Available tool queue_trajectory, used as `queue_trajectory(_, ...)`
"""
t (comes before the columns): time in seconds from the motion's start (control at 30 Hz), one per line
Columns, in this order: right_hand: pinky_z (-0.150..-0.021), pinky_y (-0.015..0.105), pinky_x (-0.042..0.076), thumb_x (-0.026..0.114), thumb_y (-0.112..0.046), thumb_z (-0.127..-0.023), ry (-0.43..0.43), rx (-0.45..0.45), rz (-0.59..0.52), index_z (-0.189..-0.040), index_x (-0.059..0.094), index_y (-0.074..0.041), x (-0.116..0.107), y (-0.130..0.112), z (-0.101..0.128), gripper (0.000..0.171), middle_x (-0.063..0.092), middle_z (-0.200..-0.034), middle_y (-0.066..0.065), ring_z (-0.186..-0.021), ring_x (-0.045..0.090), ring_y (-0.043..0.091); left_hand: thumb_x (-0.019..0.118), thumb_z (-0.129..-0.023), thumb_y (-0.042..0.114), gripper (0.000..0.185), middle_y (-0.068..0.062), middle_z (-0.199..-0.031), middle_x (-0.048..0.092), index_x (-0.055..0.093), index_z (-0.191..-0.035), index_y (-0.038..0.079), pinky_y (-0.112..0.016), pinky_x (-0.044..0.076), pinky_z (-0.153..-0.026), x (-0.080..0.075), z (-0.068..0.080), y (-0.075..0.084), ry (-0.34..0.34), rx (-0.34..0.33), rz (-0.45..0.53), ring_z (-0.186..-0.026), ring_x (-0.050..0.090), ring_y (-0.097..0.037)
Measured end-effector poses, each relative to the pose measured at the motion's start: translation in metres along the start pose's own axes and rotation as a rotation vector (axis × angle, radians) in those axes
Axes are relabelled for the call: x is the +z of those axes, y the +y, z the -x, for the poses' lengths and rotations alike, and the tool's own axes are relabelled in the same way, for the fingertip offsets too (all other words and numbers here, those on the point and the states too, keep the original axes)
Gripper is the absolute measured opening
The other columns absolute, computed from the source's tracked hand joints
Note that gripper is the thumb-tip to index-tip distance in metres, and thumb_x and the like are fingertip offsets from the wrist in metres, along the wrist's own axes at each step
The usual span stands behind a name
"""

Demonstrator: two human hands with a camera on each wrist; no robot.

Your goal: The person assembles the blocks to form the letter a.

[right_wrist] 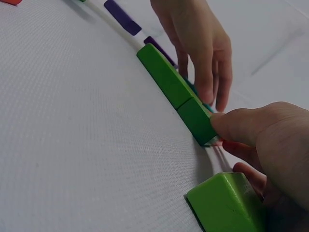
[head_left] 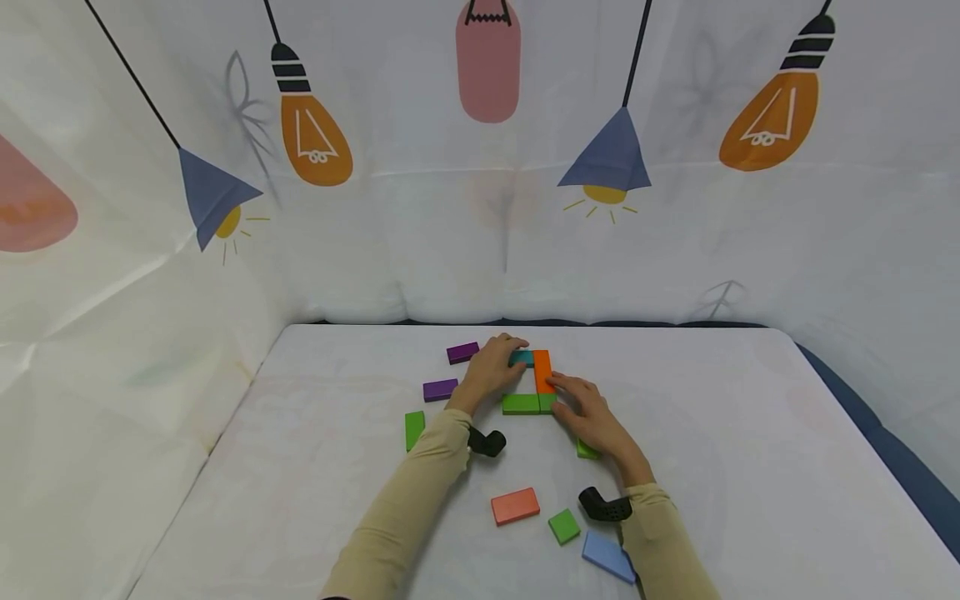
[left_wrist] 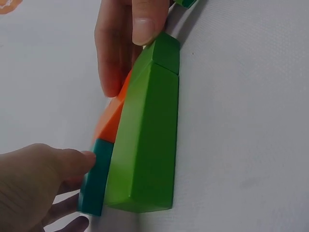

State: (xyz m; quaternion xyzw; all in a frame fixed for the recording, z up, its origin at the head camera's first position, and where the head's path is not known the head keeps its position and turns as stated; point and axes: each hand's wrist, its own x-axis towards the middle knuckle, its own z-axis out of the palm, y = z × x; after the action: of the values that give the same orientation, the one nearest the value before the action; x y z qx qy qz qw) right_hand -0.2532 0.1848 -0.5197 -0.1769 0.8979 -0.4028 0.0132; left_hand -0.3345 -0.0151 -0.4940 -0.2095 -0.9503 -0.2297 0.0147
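Observation:
My left hand [head_left: 489, 372] pinches a teal block [head_left: 522, 357], thumb on its near face and fingers behind it, as the left wrist view shows. One end of that teal block meets an upright-lying orange block [head_left: 543, 372]. My right hand [head_left: 597, 421] reaches in from the other side with fairly straight fingers along the orange block. Its thumb [right_wrist: 241, 126] touches the end of a small green block [right_wrist: 197, 121]. A longer green block [left_wrist: 145, 140] lies end to end with the small one, forming the near side of the arrangement.
Two purple blocks [head_left: 440, 390] and a green block [head_left: 415, 429] lie to the left. Another green block [right_wrist: 227, 203] sits under my right hand. Nearer are a salmon block [head_left: 515, 506], a green square block [head_left: 564, 527] and a blue block [head_left: 607, 556], beside my right sleeve.

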Motion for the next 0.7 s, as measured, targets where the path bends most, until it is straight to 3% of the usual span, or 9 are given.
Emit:
queue_trajectory(0.3, -0.099, 0.058, 0.018, 0.053, -0.025, -0.089, 0.0, -0.005, -0.003, -0.13, 0.043, -0.019, 0.0, 0.0, -0.001, 0.043, 0.035, -0.14, 0.003, -0.129, 0.023, 0.03, 0.057, -0.085, 0.026, 0.036, -0.002, -0.121, 0.052, 0.054, -0.121, 0.019, -0.034, 0.044, -0.089, -0.003, -0.001, -0.001, 0.027, 0.007, -0.007, -0.109, 0.049, -0.019)
queue_trajectory(0.7, -0.1, 0.058, 0.019, 0.052, -0.028, -0.089, -0.001, -0.009, -0.01, -0.131, 0.043, -0.02, -0.002, 0.002, -0.003, 0.044, 0.035, -0.14, 0.003, -0.129, 0.023, 0.029, 0.059, -0.084, 0.026, 0.033, -0.002, -0.12, 0.056, 0.058, -0.116, 0.02, -0.043, 0.043, -0.087, -0.011, -0.005, -0.006, 0.138, 0.006, -0.087, -0.107, 0.053, -0.024)
